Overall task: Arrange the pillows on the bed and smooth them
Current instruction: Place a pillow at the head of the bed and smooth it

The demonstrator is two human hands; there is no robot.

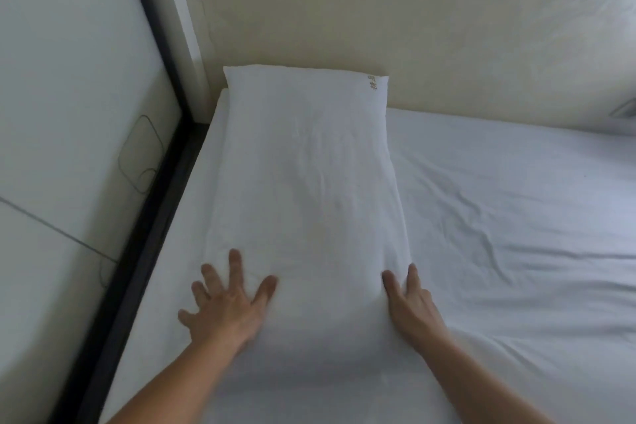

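A white pillow (306, 165) lies lengthwise on the bed (516, 217), its far end propped against the beige headboard, with small gold lettering at its far right corner. My left hand (227, 303) rests flat on the pillow's near left part, fingers spread. My right hand (409, 299) presses flat against the pillow's near right edge, fingers together and extended. Neither hand holds anything. A second pillow is partly visible at the far right edge (623, 113).
The beige padded headboard (413, 17) runs along the far side. A dark bed frame edge (148, 237) borders the mattress on the left. Beyond it stands a white wall (69, 79) with a thin cable and a wall plate. The white sheet to the right is wrinkled.
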